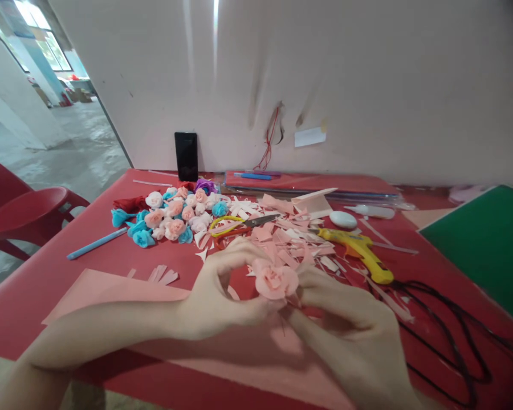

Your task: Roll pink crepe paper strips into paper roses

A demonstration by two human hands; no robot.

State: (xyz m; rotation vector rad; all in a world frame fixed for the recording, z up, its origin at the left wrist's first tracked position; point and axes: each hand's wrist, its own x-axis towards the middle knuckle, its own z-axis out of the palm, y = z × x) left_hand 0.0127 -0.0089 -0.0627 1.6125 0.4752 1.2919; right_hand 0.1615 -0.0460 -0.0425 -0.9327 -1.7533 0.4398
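A pink paper flower (277, 280) with curled, layered petals is held up between my two hands above the table. My left hand (222, 290) curves around its left side, thumb under the bloom and fingers at the back edge. On the other side, my right hand (346, 319) pinches the flower's right edge and base; the fingertips are partly hidden. Below both hands lies a large sheet of pink paper (239, 359). Just beyond them, scissors (239, 225) with yellow and orange handles rest on pink paper scraps (303, 245).
Finished paper flowers (175, 210) are heaped at the back left, near a blue pen (96, 244). A dark phone (186, 156) leans on the wall. To the right are a yellow glue gun (359, 250) with a black cord (453, 324), a small bottle (374, 212) and a green board (487, 250).
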